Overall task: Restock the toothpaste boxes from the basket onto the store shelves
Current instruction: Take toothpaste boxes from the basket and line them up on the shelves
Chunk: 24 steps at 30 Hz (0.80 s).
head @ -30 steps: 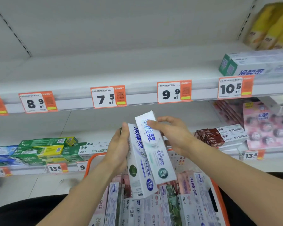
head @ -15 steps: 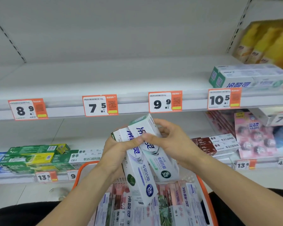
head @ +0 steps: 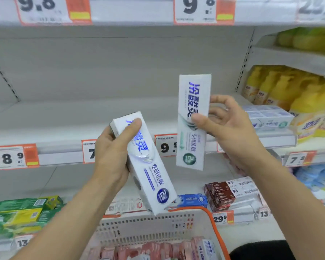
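Right hand [head: 227, 126] nearer target: shelf [head: 64, 117], matching boxes [head: 268, 119] at right end, just right of and beyond hand. Green box [head: 192, 124] upright, long axis vertical, in front of shelf edge; must turn flat to lie like stack, likely. Thumb pinches box front, fingers spread loosely behind. Left hand [head: 113, 156] lower, nearer: blue box [head: 148, 166] tilted, top far-left, bottom over basket [head: 158, 228]. Fingers wrapped round upper part, thumb pressed on front.
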Tool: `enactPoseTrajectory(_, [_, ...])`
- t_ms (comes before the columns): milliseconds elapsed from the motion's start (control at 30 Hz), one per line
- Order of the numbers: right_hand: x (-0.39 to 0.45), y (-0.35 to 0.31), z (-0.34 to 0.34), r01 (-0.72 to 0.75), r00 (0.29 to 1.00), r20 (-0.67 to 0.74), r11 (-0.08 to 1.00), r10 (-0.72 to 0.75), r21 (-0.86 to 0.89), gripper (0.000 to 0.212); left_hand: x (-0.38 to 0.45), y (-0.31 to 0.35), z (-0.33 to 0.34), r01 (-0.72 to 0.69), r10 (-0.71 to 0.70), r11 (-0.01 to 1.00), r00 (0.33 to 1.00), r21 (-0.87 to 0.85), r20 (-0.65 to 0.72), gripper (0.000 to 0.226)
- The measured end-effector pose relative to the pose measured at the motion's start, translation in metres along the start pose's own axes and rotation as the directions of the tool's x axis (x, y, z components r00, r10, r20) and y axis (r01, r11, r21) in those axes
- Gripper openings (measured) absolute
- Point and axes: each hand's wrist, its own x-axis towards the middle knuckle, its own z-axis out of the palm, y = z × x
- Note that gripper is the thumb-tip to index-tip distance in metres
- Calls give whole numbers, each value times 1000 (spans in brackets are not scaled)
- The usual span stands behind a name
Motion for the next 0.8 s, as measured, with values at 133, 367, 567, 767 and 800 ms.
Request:
enactPoseTrajectory(133, [24, -4, 1, 34, 975, -222, 999, -30, 14, 43, 31, 32, 11, -119, 110, 990, 987, -71, -117, 14])
enactPoseTrajectory(367, [56, 25, 9, -33, 934, -356, 999, 34, 10, 39, 92, 28, 42, -129, 114, 977, 989, -168, -94, 22])
enactPoseTrajectory(567, [70, 35, 10, -8, 935, -353, 996, -24, -90, 45, 113, -20, 33, -57, -31, 895, 981, 443, 191, 39])
enactPoseTrajectory(767, [79, 19, -10, 121, 935, -290, 952, -205, -282, 42, 122, -28, 24, -265, -103, 464, 932, 845, 348, 37])
enactPoseTrajectory(800, [80, 17, -13, 143, 932, -273, 932, -240, -333, 40, 123, -28, 24, -293, -108, 423, 923, 857, 368, 36])
